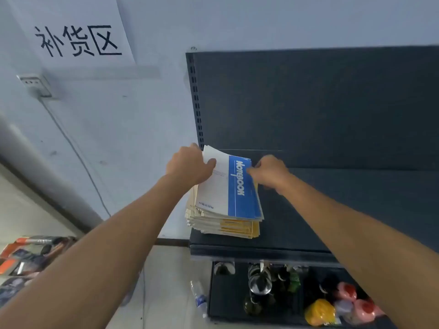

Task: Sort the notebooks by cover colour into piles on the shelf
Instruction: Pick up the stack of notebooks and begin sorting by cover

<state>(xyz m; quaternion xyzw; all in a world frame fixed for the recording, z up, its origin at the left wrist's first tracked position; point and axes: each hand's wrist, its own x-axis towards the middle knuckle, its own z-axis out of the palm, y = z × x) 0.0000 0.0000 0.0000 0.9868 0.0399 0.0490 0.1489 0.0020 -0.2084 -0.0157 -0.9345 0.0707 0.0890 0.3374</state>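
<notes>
A stack of notebooks lies at the left end of a dark shelf. The top ones have blue and white covers marked "Notebook"; lower ones show yellow edges. My left hand grips the far left corner of the top blue notebooks, thumb on the white part of the cover. My right hand pinches their far right edge. The top notebooks are tilted up at the far end.
The shelf stretches bare to the right of the stack. A lower shelf holds bottles and a yellow object. A plastic bottle lies on the floor. Packaged goods lie at the lower left. A wall sign hangs above.
</notes>
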